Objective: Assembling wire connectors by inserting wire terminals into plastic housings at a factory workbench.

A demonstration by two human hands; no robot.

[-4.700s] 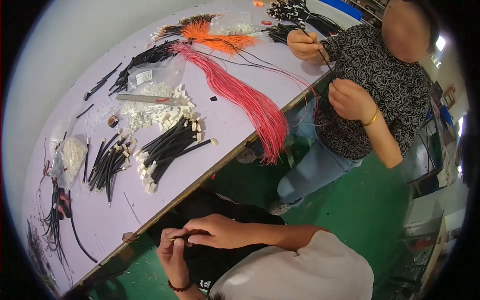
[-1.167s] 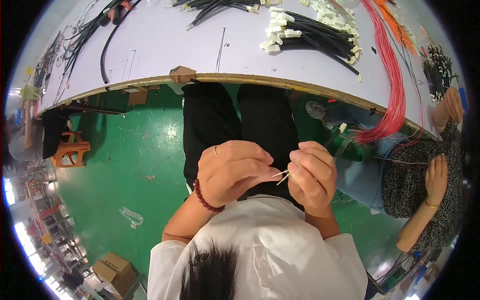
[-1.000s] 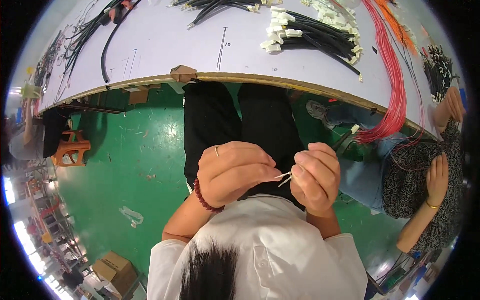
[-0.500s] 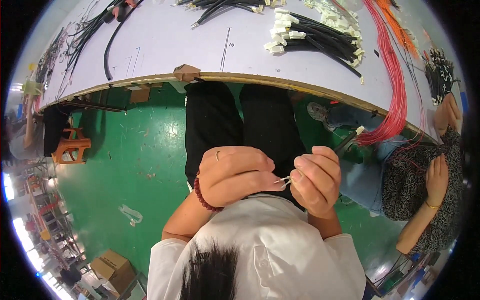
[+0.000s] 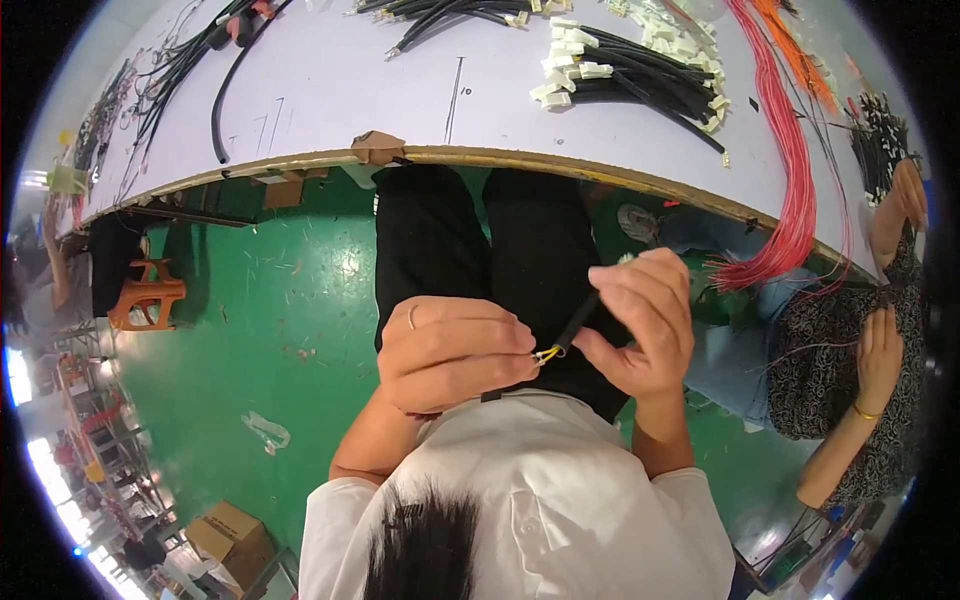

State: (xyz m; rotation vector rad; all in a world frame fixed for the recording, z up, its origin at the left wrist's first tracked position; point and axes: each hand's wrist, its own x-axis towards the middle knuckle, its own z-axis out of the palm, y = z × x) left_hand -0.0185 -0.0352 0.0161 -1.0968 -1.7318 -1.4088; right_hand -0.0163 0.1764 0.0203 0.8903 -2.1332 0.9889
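Above my lap, a short black-sleeved cable [image 5: 576,326] lies slanted between my hands. Yellow and pale wire ends [image 5: 545,355] stick out of its lower end. My left hand [image 5: 455,352] pinches these wire ends between thumb and fingers, and the tips are partly covered. Around the sleeve's upper part, my right hand [image 5: 645,320] is closed, fingers over it and thumb below. A bit of the white connector [image 5: 627,259] peeks out behind the right fingers.
The white table [image 5: 340,110] ahead carries a pile of black cables with white connectors [image 5: 640,80], more black cables [image 5: 450,18] and a pink wire bundle [image 5: 790,160] hanging over the edge. A co-worker's arm [image 5: 850,430] is at the right. An orange stool [image 5: 150,295] stands left.
My right hand has turned and shifted up along the cable, so the black sleeve and yellow wires now show. My left hand has moved slightly left, still pinching the wire ends.
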